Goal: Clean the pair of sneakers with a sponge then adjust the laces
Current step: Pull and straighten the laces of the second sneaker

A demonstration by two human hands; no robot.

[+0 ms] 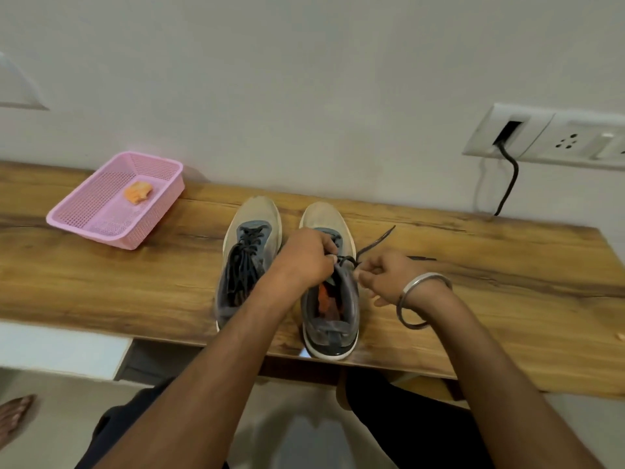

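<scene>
Two grey and beige sneakers stand side by side on the wooden table (473,299), toes toward the wall. The left sneaker (248,252) has its dark laces lying loose over the tongue. Over the right sneaker (329,313) my left hand (304,258) pinches the dark lace (375,243) near the top eyelets. My right hand (385,275), with a metal bangle on the wrist, pinches the same lace just to the right. One lace end trails out toward the wall. An orange sponge (138,192) lies in a pink basket.
The pink mesh basket (98,228) sits at the table's back left. A wall socket plate (548,137) with a black cable hanging down is at the right. The table's front edge runs just under the sneakers' heels. A bare foot shows at the lower left.
</scene>
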